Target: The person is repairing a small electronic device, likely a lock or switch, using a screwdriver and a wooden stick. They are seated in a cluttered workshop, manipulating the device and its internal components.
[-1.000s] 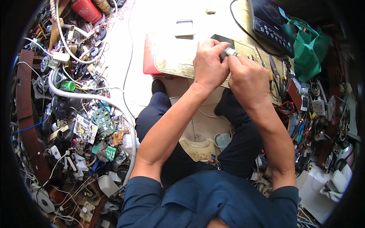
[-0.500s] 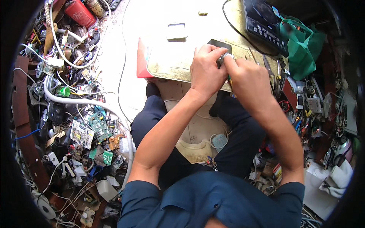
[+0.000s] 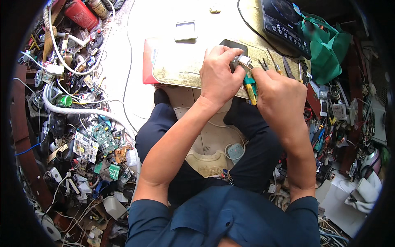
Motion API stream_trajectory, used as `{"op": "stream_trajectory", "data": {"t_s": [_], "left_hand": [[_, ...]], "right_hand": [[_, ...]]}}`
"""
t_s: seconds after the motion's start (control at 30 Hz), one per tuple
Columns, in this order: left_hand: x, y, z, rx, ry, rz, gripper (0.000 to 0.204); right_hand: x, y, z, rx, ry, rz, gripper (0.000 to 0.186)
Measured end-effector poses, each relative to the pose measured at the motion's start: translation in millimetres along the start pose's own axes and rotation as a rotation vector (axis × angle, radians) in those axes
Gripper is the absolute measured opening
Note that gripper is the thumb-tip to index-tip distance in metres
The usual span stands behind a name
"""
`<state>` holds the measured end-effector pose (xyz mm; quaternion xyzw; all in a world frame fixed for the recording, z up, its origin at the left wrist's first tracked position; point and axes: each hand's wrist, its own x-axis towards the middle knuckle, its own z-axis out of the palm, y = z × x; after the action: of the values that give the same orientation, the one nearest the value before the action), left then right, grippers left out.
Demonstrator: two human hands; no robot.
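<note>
The left hand (image 3: 220,76) closes over a small grey metal part (image 3: 243,62), fingers curled about it and pinching it at the far edge of a worn, yellowish board (image 3: 181,68) that lies across the person's lap. The right hand (image 3: 279,96) is clenched round a tool with a green and yellow handle (image 3: 249,87), whose tip meets the part; the two hands are close together, nearly touching. A dark flat plate (image 3: 230,44) shows just behind the left knuckles, mostly hidden by them. On the board to the right lie pliers and screwdrivers (image 3: 273,66), and beyond them a black appliance with a control panel (image 3: 284,22) and a green cloth bag (image 3: 329,49). A small grey rectangular box (image 3: 185,31) sits on the pale floor above the board, and a red flat thing (image 3: 149,61) sticks out from under the board's left edge. To the left spreads a heap of circuit boards (image 3: 101,136), wires and a white hose (image 3: 78,110), with a red canister (image 3: 80,14) at the top. Below the board a cream plastic housing (image 3: 205,158) rests between the knees. Compared with half a second earlier, the view has shifted slightly and the hands have drawn a little apart, so that the metal part and the tool's handle show more plainly between them.
</note>
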<state>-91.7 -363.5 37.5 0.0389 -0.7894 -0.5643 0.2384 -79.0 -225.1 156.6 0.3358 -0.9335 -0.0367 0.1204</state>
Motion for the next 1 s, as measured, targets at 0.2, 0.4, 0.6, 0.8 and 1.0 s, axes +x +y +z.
{"op": "stream_trajectory", "data": {"t_s": [0.2,0.4,0.6,0.8,1.0], "left_hand": [[0.5,-2.3,0.9,0.002,0.008,0.017,0.032],[-0.4,-2.4,2.3,-0.002,0.015,0.024,0.032],[-0.6,-2.6,2.9,-0.004,0.024,0.045,0.032],[0.9,-4.6,1.0,0.012,0.012,0.059,0.032],[1.5,-3.1,0.5,0.0,-0.012,0.051,0.033]], "right_hand": [[-0.6,4.3,6.1,0.069,0.031,0.022,0.006],[-6.9,-4.5,13.5,0.113,0.054,0.039,0.006],[-13.0,-14.8,22.4,0.188,0.12,0.102,0.006],[-7.2,1.7,15.1,0.179,0.053,0.059,0.006],[9.1,35.3,9.0,0.2,0.016,-0.056,0.012]]}}
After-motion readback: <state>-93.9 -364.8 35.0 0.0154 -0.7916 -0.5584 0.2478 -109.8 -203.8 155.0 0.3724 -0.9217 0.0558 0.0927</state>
